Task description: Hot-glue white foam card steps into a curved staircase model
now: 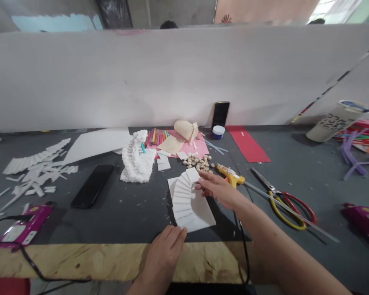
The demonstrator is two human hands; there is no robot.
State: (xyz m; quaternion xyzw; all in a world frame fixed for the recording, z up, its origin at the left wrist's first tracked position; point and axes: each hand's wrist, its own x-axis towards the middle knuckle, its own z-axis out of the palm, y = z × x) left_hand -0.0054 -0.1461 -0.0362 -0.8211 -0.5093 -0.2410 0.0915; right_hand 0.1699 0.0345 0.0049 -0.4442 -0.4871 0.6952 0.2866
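A small white foam-board spiral staircase (pixel 184 194) stands on a white base sheet (pixel 203 213) near the table's front edge. My right hand (pixel 217 188) rests at the staircase's upper steps, fingers stretched toward the top step and touching it. My left hand (pixel 166 246) lies flat at the base sheet's near corner, fingers extended and pressing on it. Neither hand holds a loose object.
A yellow glue gun (pixel 230 175) and its black cord lie just right of my right hand, scissors (pixel 283 198) beyond. A black phone (pixel 92 185), a taller white foam spiral (pixel 137 159), pebbles (pixel 198 160), foam offcuts (pixel 37 172) and pink paper (pixel 190 145) surround them. White partition behind.
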